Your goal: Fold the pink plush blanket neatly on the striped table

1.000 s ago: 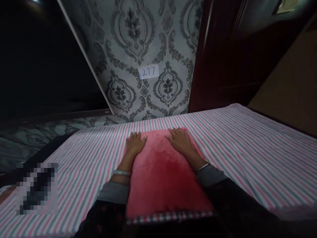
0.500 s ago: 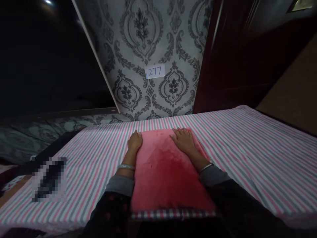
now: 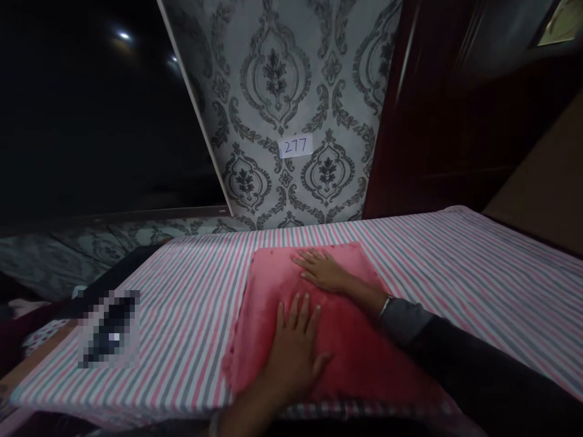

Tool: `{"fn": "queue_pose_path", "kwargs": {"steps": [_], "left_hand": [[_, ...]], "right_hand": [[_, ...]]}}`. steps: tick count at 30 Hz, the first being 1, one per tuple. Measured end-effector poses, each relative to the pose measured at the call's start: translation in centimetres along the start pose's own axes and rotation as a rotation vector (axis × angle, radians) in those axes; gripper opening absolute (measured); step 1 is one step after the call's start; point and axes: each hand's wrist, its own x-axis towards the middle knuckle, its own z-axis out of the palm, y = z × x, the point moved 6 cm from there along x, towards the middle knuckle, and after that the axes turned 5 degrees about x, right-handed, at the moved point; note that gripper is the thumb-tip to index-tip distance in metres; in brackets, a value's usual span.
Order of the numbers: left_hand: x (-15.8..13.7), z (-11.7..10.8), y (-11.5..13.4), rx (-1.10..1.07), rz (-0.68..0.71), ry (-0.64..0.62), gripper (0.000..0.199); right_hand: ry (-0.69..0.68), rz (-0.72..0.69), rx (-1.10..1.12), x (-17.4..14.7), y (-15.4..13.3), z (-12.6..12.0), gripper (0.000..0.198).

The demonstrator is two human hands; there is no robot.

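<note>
A soft, plush-looking red-pink cloth (image 3: 268,279), roughly rectangular, lies flat in front of me near the table's front edge. My left hand (image 3: 296,349) rests on its lower middle with fingers spread. Higher up and a little to the right, my right hand (image 3: 321,270) lies flat on the same cloth, fingers stretched out toward the left. Neither hand grips anything. Beneath is a pink, grey and white striped cover (image 3: 195,303).
A large dark screen (image 3: 91,121) stands at the left. Patterned wallpaper bears a paper label (image 3: 296,146) reading 277. Dark red wood panelling (image 3: 437,121) rises at the right. A pixelated dark object (image 3: 109,331) lies on the cover's left side.
My left hand has moved from the cloth's far left edge down to its lower middle. My right hand has slid left from the far right corner. The view has shifted slightly.
</note>
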Motion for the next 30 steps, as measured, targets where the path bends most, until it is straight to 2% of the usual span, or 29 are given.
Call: {"fn": "queue_pose_path", "kwargs": {"steps": [3, 9, 15, 20, 24, 27, 30], "left_hand": [[-0.9, 0.8, 0.0, -0.016, -0.011, 0.021, 0.077], [-0.6, 0.5, -0.1, -0.07, -0.006, 0.001, 0.078], [-1.0, 0.4, 0.3, -0.094, -0.001, -0.001, 0.075], [-0.8, 0.2, 0.3, -0.103, -0.01, 0.033, 0.076], [-0.9, -0.8, 0.7, -0.109, -0.027, 0.018, 0.071], [-2.2, -1.6, 0.5, -0.078, -0.047, 0.012, 0.066], [-4.6, -1.7, -0.9, 0.001, -0.1, 0.058, 0.067]], "right_hand": [[-0.005, 0.01, -0.012, 1.5, 0.9, 1.0, 0.057], [0.003, 0.089, -0.017, 3.9, 3.3, 1.7, 0.057], [0.064, 0.132, -0.051, 4.2, 4.1, 2.1, 0.057], [0.017, 0.166, -0.071, 4.2, 3.9, 1.8, 0.056], [0.002, 0.239, -0.071, 4.2, 1.7, 0.5, 0.058], [-0.013, 0.083, -0.074, 4.5, -2.5, 0.3, 0.058], [-0.088, -0.115, -0.081, 4.8, -6.3, 1.5, 0.061]]}}
